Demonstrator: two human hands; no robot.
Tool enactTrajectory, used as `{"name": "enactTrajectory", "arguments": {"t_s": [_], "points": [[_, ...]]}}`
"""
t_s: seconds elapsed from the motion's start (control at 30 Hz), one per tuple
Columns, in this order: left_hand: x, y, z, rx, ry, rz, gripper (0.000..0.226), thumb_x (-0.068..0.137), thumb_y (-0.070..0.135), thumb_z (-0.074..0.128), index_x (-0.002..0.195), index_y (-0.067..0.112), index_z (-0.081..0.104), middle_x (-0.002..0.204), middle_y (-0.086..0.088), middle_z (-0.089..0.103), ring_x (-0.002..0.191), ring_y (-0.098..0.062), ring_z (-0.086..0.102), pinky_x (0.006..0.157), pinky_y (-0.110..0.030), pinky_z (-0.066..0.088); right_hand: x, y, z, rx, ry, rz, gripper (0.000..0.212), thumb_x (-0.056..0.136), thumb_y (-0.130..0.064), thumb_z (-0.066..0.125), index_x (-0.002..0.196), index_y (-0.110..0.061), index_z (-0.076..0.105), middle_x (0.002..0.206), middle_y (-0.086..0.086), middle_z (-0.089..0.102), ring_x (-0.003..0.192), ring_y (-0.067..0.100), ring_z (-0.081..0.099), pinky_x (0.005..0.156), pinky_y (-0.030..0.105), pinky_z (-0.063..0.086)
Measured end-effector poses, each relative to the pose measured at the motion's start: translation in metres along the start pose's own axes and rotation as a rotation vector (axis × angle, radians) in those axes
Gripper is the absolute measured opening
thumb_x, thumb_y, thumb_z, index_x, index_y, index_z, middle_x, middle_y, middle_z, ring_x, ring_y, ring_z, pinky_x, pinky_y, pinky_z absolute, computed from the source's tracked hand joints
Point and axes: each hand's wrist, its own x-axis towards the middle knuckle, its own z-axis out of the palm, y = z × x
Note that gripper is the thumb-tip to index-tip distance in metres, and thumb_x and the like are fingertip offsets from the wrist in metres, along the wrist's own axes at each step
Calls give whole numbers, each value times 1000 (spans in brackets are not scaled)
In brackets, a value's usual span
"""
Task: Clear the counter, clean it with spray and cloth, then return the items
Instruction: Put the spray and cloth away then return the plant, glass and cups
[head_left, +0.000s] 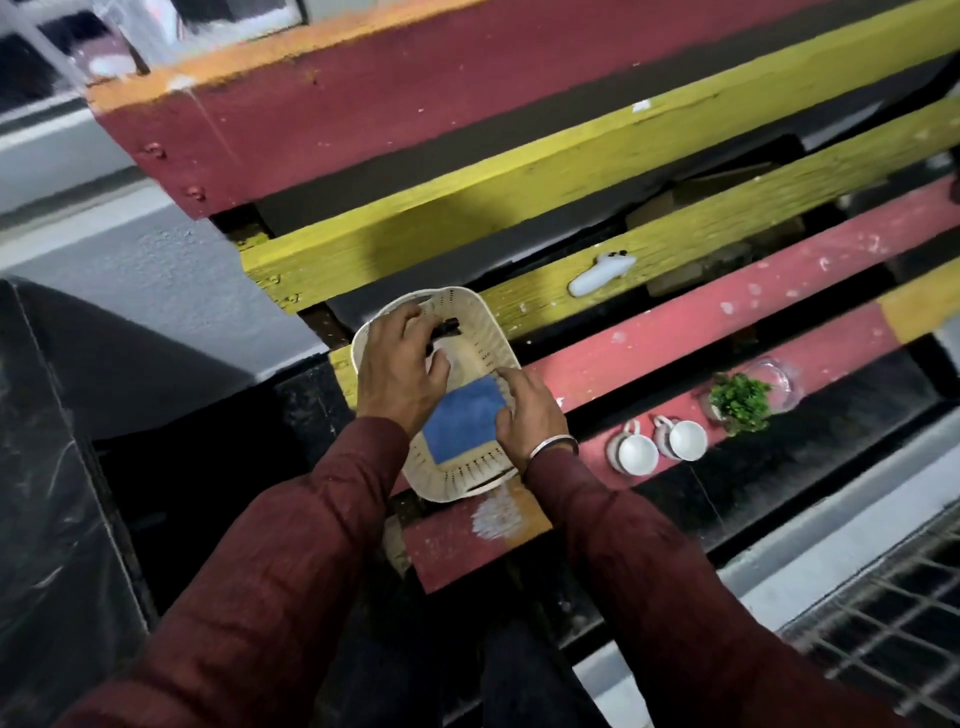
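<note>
Inside white basket (470, 475), your left hand (400, 371) curls fingers round spray bottle (448, 332) with black nozzle; your right hand (524, 421) rests on blue cloth (464, 418), fingers curled at its edge, grip uncertain. Basket sits on red plank (727, 312). Rightward on plank: two white cups (657, 447), small green plant (740, 402), glass bowl (779, 382).

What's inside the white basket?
The white basket holds a blue cloth and a bottle with a black top. The left hand covers most of the bottle; the right hand hides the cloth's edge.
</note>
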Motion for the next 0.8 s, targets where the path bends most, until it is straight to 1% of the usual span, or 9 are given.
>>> {"name": "enactTrajectory", "arguments": {"t_s": [0.1,0.2,0.27,0.4,0.5,0.57,0.63,0.7,0.8], "points": [[-8,28,-11,8,-47,44,41,82,10,67,122,10,67,130,-14,58,123,-36,50,101,-43,42,-21,6,-29,-11,87,-25,65,70,1,55,135,-3,48,134,18,51,122,35,50,103,39,42],[-17,59,-19,59,-104,101,48,80,10,69,128,7,62,136,-18,55,129,-37,47,107,-47,42,-42,15,-59,-122,176,-41,78,66,-5,60,142,-5,40,144,20,42,132,35,42,108,43,38],[-23,81,-22,91,-137,149,53,80,11,71,131,5,60,138,-20,53,130,-39,46,108,-49,42,-56,24,-80,-219,223,-27,84,66,-11,63,145,-7,35,149,18,36,137,33,36,113,42,31],[-28,122,-15,176,-201,244,57,80,16,71,133,6,56,141,-20,51,131,-38,44,107,-48,42,-71,53,-116,-343,175,106,93,76,-31,60,152,-18,8,160,8,4,147,27,6,117,44,8],[-21,163,9,176,-238,316,62,74,19,71,133,6,56,143,-20,51,131,-39,45,105,-49,44,-73,97,-151,-369,193,173,95,78,-38,59,153,-22,2,160,4,-6,147,26,-4,118,47,4],[-15,186,30,165,-290,351,70,70,25,71,136,6,55,144,-20,50,130,-40,45,104,-50,45,-71,128,-172,-363,211,229,97,77,-38,62,153,-22,3,161,3,-5,147,26,-1,118,46,9],[-11,214,66,138,-343,378,75,69,27,73,138,6,56,143,-18,52,131,-38,46,106,-49,45,-64,172,-197,-339,251,282,98,74,-35,65,153,-18,10,160,7,5,146,30,10,117,45,15],[-9,237,109,106,-402,383,74,70,27,75,139,6,57,142,-17,53,132,-37,47,107,-47,45,-54,218,-216,-276,302,309,90,73,-30,67,149,-9,24,155,16,22,142,36,22,115,46,24],[-7,265,181,120,-528,400,81,68,38,67,140,5,56,142,-18,54,131,-38,49,107,-46,45,-39,290,-235,-214,350,356,77,73,-20,64,142,0,36,146,25,36,135,41,34,111,44,29]]}}
